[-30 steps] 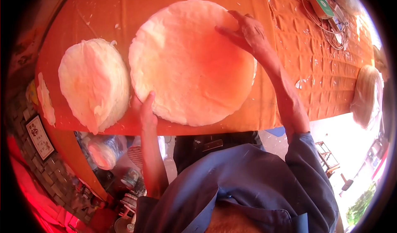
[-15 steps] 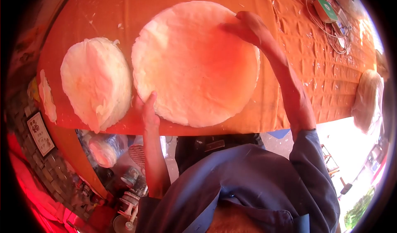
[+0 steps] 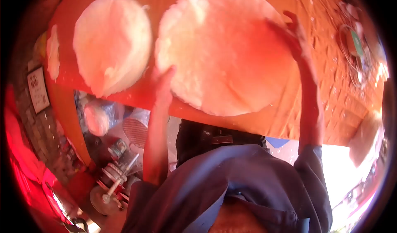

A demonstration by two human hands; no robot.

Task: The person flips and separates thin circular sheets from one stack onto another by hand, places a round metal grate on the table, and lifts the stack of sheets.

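Note:
A large round pad (image 3: 227, 55) of soft, whitish, fibrous-looking material lies on an orange cloth-covered table. At its left edge is my left hand (image 3: 163, 84), blurred, with the thumb against the rim and the fingers apart from it. On the right edge, my right hand (image 3: 292, 36) has its fingers spread, the thumb side over the pad and the other fingers raised beyond the rim. To the left of the pad sits a thick, smaller pile (image 3: 111, 44) of similar pale material, with a pointed near end.
A thin pale strip (image 3: 53, 53) lies at the table's far left. Cables and a green-and-white box (image 3: 355, 42) are on the right side. A plastic-wrapped bundle (image 3: 367, 135) is at the right edge. Below the table stand a wrapped bundle (image 3: 97, 117) and a device with a round plate (image 3: 105, 198).
The view has shifted, so the table and pads appear higher and farther right. My right hand's fingers have spread and lifted at the rim. My left hand stays by the left edge.

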